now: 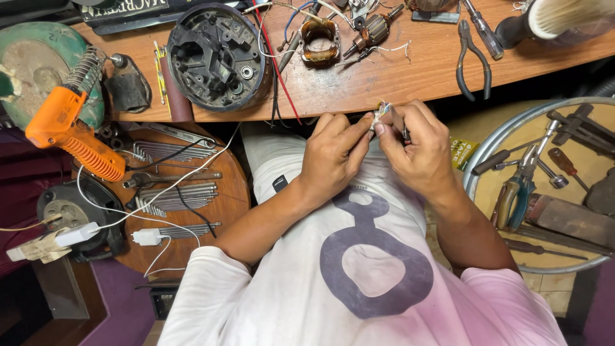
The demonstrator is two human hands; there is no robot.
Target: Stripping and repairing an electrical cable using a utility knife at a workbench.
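My left hand [333,152] and right hand [416,146] meet just below the wooden surface [384,80], fingertips pinched shut on a small bundle of thin wires [382,111] between them. At eleven o'clock from it lies a black motor housing [218,56]; at two o'clock, black pliers [473,57].

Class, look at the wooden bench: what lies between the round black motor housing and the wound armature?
In the head view, between the motor housing and the armature lie a copper-wound stator coil and loose red, white and black wires.
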